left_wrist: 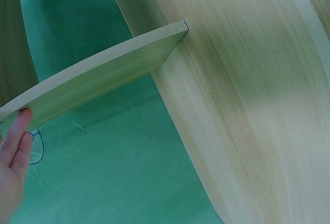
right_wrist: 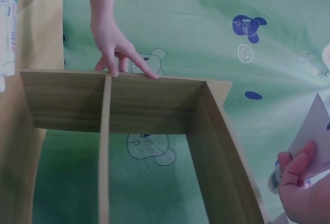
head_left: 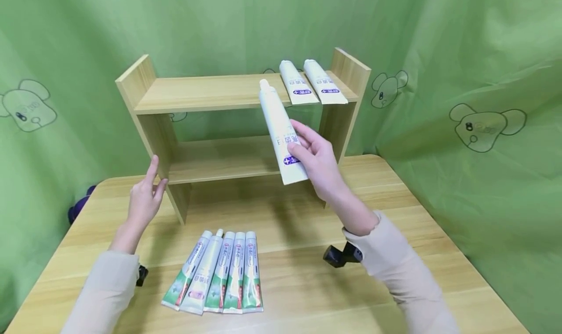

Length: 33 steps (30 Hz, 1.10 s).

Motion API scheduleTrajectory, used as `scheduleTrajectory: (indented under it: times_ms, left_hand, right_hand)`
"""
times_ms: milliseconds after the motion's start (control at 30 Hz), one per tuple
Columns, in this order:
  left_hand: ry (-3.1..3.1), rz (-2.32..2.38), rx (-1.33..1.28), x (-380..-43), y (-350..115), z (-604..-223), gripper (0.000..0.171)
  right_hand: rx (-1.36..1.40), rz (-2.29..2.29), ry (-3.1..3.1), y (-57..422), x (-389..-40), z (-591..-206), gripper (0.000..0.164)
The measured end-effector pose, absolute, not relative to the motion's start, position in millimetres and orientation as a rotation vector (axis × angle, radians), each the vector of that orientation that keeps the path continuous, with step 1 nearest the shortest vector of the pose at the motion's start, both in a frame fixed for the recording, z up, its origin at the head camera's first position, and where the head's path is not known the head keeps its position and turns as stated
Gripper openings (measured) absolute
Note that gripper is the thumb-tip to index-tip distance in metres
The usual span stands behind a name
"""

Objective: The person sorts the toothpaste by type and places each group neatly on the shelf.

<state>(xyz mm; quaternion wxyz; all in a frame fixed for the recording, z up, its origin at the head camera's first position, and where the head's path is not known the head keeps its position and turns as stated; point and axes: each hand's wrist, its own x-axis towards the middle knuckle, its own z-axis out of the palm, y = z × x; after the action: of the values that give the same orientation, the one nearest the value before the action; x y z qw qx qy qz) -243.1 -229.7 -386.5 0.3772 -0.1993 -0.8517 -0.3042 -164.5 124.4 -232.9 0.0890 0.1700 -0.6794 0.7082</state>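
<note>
My right hand (head_left: 322, 166) pinches a white toothpaste tube (head_left: 274, 112) near its flat end, cap pointing up and away, in front of the top board. Two similar white toothpaste tubes (head_left: 297, 83) lie side by side at that board's right end, caps toward the back. My left hand (head_left: 144, 200) rests its fingertips against the left side panel of the wooden shelf (head_left: 151, 124), index finger extended. In the right wrist view, the right hand (right_wrist: 296, 185) shows at the right edge with its thumb and fingers on the tube.
On the table (head_left: 298, 290), in front of the shelf, several toothpaste tubes lie in a fan. Most have green ends; one white tube (head_left: 206, 273) among them bears a pink label. Green curtains (head_left: 474, 70) hang behind and beside the table.
</note>
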Motion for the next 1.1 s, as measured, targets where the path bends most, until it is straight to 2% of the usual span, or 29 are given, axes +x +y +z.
scheduleTrajectory:
  times_ms: [400, 767, 1100]
  left_hand:
    - [-2.154, -0.775, -0.519, -242, -230, -386, 0.079]
    - [-2.140, -0.754, -0.533, -244, -231, -388, 0.079]
    - [-2.152, -0.762, -0.535, -246, -232, -388, 0.079]
  right_hand:
    - [0.487, 2.265, -2.033, 118, -179, -215, 0.052]
    - [0.704, 2.425, -2.026, 124, -187, -209, 0.068]
    - [0.641, 2.447, -2.032, 118, -203, -206, 0.063]
